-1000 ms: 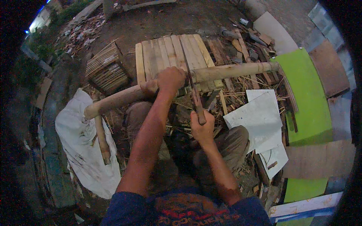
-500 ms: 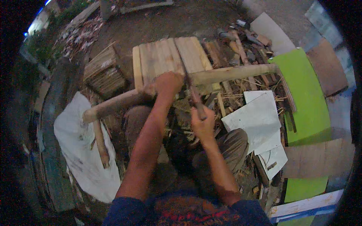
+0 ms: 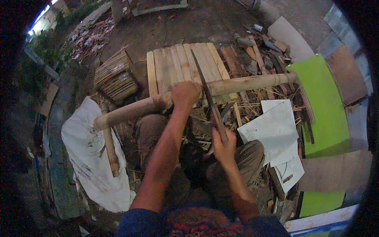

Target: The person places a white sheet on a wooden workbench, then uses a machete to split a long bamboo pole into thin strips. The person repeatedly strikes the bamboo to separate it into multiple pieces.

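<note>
A thick pale pole (image 3: pixel 252 82), which looks like bamboo, lies crosswise in front of me over the near edge of a low slatted wooden bench (image 3: pixel 167 65). My left hand (image 3: pixel 185 94) is closed over the pole, just left of its middle. Closed round the near end of a long, narrow, dark saw (image 3: pixel 209 96) is my right hand (image 3: pixel 224 146). The blade slants away from me across the pole, close to the right side of my left hand, with its tip over the slats. Whether it has cut into the pole, I cannot tell.
At left are a slatted wooden crate (image 3: pixel 116 77) and a white sack (image 3: pixel 89 158) with a shorter pole (image 3: pixel 111 152) on it. White sheets (image 3: pixel 272 126), a green panel (image 3: pixel 325 106) and scrap wood (image 3: pixel 262 55) lie at right. My knees are under the pole.
My right hand has drawn the saw back toward me, across the pole. My left hand keeps its place on the pole. The whole view has shifted slightly.
</note>
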The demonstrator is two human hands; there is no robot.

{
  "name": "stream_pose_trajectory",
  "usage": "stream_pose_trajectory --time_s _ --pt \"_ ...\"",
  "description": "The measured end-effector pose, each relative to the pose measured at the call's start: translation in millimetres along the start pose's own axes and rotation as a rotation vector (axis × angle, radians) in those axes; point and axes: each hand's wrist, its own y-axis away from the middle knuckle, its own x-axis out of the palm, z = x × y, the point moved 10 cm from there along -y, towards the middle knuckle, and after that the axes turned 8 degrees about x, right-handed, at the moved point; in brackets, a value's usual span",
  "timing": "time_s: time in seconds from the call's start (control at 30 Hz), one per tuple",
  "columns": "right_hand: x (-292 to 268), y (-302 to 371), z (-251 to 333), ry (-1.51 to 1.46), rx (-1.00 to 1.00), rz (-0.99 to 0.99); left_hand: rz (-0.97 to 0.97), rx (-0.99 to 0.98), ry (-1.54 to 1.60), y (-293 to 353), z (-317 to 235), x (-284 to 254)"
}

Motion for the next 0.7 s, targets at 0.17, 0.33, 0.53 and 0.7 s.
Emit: stream_pose_trajectory --time_s 0.17,0.33,0.53,0.7 --pt "1 5 -12 0.091 -0.057 -0.025 -0.012 0.025 0.031 -6 -11 -11" --pt "-63 147 -25 0.225 -0.106 -0.095 -0.040 0.025 0.038 0 -20 -13" --pt "-8 28 -13 0.057 0.001 0.008 -0.049 0.101 -0.058 -6 3 23" --pt "11 -55 4 -0.010 0.024 -0.035 -0.086 0.192 -0.089 -7 -23 2"
